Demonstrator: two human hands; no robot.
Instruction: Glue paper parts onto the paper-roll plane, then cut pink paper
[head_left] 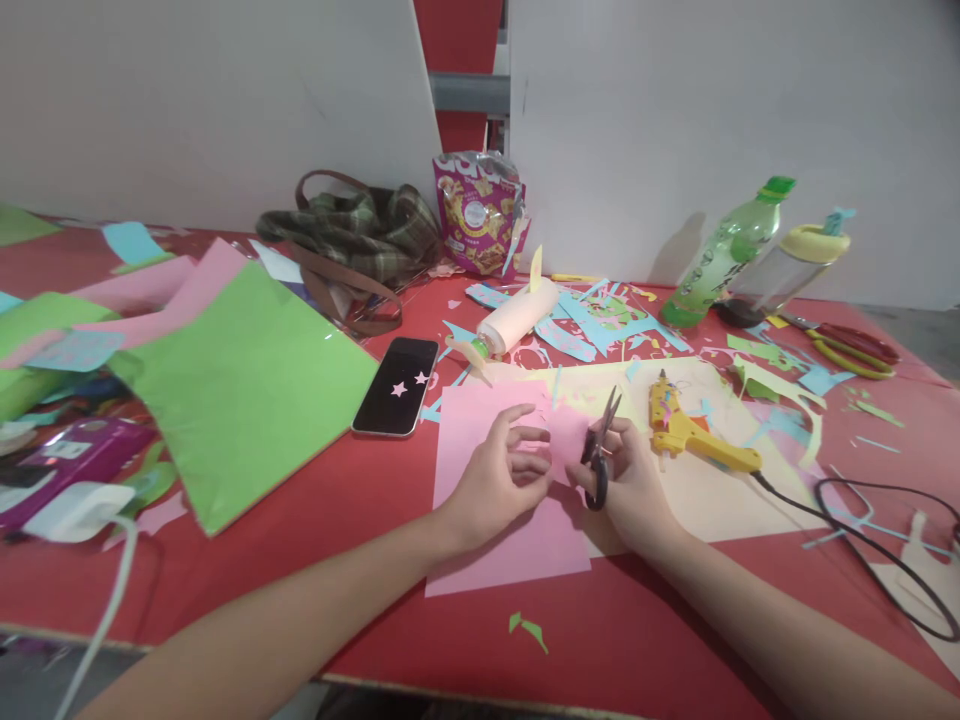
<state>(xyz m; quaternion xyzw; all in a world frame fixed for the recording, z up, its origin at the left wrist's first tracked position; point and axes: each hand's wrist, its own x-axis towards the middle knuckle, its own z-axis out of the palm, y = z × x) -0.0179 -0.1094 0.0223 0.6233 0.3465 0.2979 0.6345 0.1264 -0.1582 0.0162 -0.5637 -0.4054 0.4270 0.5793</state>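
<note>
Forearms (315, 590) converge: left fingers (529, 435) half-curled, hold unclear; right fingers (622, 431) wrapped round scissors (598, 478).

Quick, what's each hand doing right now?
Left hand: open, fingers loosely curled over the pink paper.
Right hand: closed, holding black-handled scissors.

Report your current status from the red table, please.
Right hand holding black-handled metal scissors. Left hand curled above pink rectangular paper sheet, grip unclear. Nearby: yellow plastic glue gun beside right hand.
</note>
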